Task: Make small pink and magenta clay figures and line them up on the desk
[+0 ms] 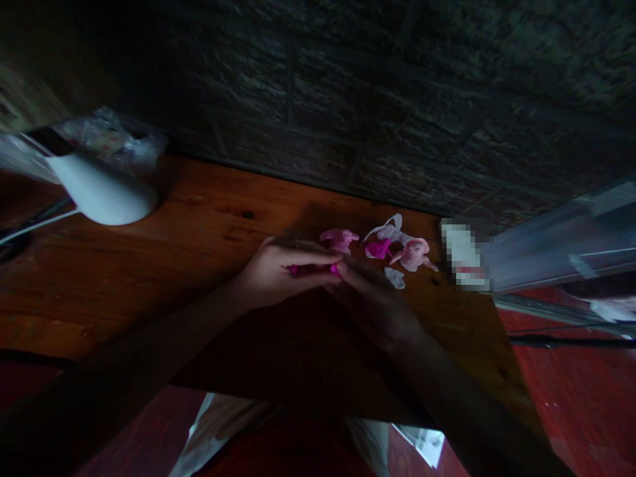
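Observation:
My left hand (281,271) and my right hand (377,305) meet above a wooden table (189,265). Both pinch a small magenta piece (313,269) between their fingertips; it may be paper or a petal, but I cannot tell which. My right hand lies in shadow. Just beyond the fingers lie several pink, magenta and white scraps: a pale pink piece (339,239), a magenta piece (378,248), a pink-white piece (415,254) and a small white scrap (395,277).
A white lamp base (102,189) with a cord stands at the table's left, beside a crumpled plastic bag (116,139). A dark brick-patterned wall (397,99) runs behind. A clear panel (561,245) is at the right. White papers (422,440) lie below the table's near edge.

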`<state>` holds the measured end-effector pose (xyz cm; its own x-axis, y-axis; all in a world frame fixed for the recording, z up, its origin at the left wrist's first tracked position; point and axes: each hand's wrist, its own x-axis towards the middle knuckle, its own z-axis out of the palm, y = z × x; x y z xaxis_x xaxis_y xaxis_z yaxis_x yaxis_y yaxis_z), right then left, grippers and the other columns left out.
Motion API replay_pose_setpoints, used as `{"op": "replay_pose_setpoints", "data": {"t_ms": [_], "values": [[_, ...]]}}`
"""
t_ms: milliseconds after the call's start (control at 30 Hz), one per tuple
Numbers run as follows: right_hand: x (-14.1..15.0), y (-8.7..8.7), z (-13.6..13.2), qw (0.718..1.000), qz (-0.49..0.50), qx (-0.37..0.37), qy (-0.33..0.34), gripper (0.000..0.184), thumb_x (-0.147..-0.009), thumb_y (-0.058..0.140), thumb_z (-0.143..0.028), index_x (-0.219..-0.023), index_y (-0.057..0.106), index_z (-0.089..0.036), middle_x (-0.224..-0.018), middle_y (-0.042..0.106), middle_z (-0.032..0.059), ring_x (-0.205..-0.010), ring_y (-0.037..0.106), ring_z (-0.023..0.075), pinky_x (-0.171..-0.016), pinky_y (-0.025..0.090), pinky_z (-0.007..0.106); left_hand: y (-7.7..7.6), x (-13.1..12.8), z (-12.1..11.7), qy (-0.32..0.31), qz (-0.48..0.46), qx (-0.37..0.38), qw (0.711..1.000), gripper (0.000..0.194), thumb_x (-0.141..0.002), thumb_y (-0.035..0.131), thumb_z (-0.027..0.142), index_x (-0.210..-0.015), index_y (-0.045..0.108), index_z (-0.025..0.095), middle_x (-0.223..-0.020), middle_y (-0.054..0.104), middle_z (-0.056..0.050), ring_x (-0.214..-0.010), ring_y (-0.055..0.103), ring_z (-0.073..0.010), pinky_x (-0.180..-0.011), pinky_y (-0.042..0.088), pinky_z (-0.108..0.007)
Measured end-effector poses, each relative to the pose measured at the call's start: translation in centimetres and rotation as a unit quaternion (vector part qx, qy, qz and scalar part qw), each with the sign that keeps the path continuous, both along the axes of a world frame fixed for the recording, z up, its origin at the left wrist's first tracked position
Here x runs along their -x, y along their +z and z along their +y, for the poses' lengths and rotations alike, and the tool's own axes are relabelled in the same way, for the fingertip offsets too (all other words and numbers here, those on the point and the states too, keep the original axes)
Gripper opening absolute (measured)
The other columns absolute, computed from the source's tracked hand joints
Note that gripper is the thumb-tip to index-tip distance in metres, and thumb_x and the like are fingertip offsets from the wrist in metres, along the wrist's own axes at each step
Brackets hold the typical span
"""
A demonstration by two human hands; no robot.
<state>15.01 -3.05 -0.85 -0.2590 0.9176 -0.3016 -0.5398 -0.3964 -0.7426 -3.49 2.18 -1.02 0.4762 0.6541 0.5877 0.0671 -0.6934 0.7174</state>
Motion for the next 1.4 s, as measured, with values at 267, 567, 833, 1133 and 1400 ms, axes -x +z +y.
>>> {"op": "replay_pose_setpoints", "data": {"t_ms": [267, 567, 833, 1133, 1400], "values": [[-0.1, 1.4, -0.3, 0.993, 0.086, -0.023, 0.076, 0.024, -0.080, 0.089, -0.026, -0.103, 0.082, -0.029, -0.105, 0.084, -0.0035, -0.100, 0.078, 0.0126, -0.100, 0.058, 0.029, 1.3, 0.2, -0.4, 0.033, -0.027, 0.206, 0.978, 0.019, -0.084, 0.081, 0.023, -0.101, 0.085, 0.016, -0.075, 0.083, -0.005, -0.044, 0.063, -0.0088, -0.042, 0.049, -0.016], [0.3, 0.6, -0.3, 0.999, 0.030, -0.026, 0.023, 0.021, -0.078, 0.090, -0.028, -0.096, 0.081, -0.028, -0.097, 0.083, -0.0039, -0.092, 0.078, 0.0125, -0.090, 0.060, 0.027, 1.1, -0.2, -0.8, -0.014, -0.045, 0.249, 0.967, 0.025, -0.081, 0.083, 0.024, -0.104, 0.084, 0.014, -0.071, 0.080, -0.004, -0.043, 0.058, -0.0069, -0.041, 0.047, -0.016], [0.7, 0.3, -0.4, 0.999, 0.032, -0.015, 0.026, 0.028, -0.075, 0.093, -0.033, -0.100, 0.082, -0.028, -0.092, 0.082, -0.0037, -0.082, 0.075, 0.0093, -0.079, 0.059, 0.020, 0.7, 0.1, -0.8, 0.020, -0.023, 0.217, 0.976, 0.016, -0.079, 0.087, 0.028, -0.088, 0.084, 0.015, -0.058, 0.075, -0.001, -0.038, 0.056, -0.0068, -0.038, 0.044, -0.014], [0.6, 0.2, -0.5, 0.998, 0.048, 0.023, 0.033, 0.023, -0.076, 0.092, -0.033, -0.097, 0.082, -0.028, -0.094, 0.081, -0.0040, -0.085, 0.072, 0.0093, -0.078, 0.053, 0.020, 1.5, 0.2, -1.0, 0.006, -0.011, 0.225, 0.974, 0.010, -0.087, 0.078, 0.024, -0.094, 0.084, 0.019, -0.059, 0.075, 0.002, -0.033, 0.053, -0.0046, -0.032, 0.038, -0.012], [0.3, -0.1, 0.0, 0.999, 0.032, 0.013, 0.011, 0.026, -0.068, 0.097, -0.031, -0.089, 0.082, -0.025, -0.086, 0.080, -0.0047, -0.079, 0.068, 0.0083, -0.075, 0.050, 0.019, 1.4, 0.5, -1.1, -0.054, 0.075, 0.212, 0.973, 0.034, -0.102, 0.057, 0.021, -0.131, 0.074, 0.018, -0.060, 0.074, 0.002, -0.036, 0.057, -0.0061, -0.040, 0.045, -0.013]]}}
